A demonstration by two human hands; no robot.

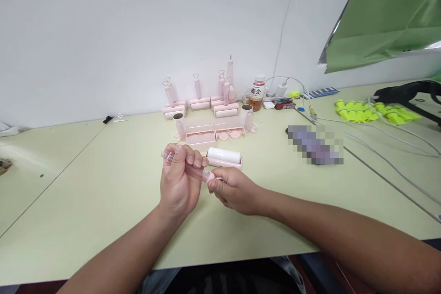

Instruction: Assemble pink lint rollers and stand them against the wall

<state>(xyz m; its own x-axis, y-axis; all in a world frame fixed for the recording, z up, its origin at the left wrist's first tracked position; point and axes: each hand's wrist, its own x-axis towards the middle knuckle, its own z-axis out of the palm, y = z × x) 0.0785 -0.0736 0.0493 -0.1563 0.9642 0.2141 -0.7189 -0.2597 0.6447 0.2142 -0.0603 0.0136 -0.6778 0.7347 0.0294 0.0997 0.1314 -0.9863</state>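
My left hand [179, 183] is closed around a pink translucent lint-roller handle [199, 173], whose clear end sticks out past my fingers on the left. My right hand [231, 189] pinches the other end of the same handle, where a small pink fitting sits. Just behind my hands a white paper roll in a pink base [224, 157] lies on the pale green table [103, 193]. Further back a pink tray with round parts [213, 135] stands beside two cardboard-cored tubes.
Several assembled pink lint rollers [200, 96] stand in a row by the white wall. A drink bottle [257, 93], chargers and white cables [379, 147] lie at the back right, with yellow pieces [372, 112] and a green sheet [389, 14] beyond.
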